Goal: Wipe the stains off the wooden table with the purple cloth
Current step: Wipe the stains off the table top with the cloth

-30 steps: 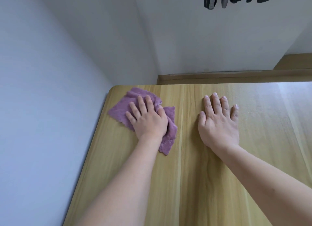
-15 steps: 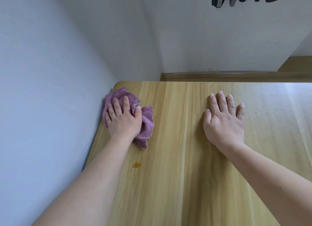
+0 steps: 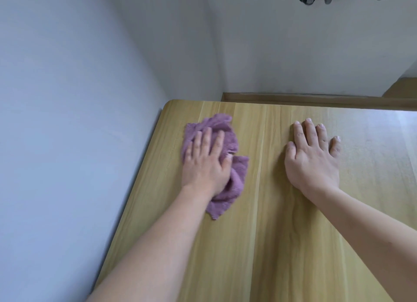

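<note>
1. Near the table's (image 3: 282, 245) far left corner, a crumpled purple cloth (image 3: 225, 130) is pressed flat under the left hand (image 3: 204, 164), fingers spread.
2. The right hand (image 3: 312, 159) is laid open, palm down, on bare wood, holding nothing.

One head-worn camera looks forward and steeply down from close above the desk (image 3: 282, 245), facing its far-left corner against the walls (image 3: 67, 121).
</note>
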Action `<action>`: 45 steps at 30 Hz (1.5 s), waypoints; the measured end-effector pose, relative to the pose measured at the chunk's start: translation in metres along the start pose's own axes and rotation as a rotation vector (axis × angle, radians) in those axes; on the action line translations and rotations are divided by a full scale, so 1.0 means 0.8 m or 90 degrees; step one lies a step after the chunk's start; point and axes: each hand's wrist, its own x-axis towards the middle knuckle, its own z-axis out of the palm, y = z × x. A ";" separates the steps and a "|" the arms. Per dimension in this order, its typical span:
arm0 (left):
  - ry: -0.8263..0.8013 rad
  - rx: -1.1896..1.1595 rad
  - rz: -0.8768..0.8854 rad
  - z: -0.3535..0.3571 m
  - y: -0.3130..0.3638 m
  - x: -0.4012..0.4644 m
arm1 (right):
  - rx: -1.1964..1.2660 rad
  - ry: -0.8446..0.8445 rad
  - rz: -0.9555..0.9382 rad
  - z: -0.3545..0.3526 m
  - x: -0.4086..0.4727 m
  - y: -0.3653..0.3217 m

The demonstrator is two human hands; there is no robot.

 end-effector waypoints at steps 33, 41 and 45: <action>0.046 -0.003 -0.088 0.003 -0.049 -0.066 | -0.004 -0.025 -0.003 -0.008 -0.003 -0.006; 0.030 -0.009 -0.091 -0.001 -0.048 -0.067 | 0.007 -0.071 -0.120 0.011 -0.149 -0.039; 0.017 -0.010 -0.110 -0.005 -0.045 -0.067 | -0.020 -0.060 -0.123 0.013 -0.148 -0.035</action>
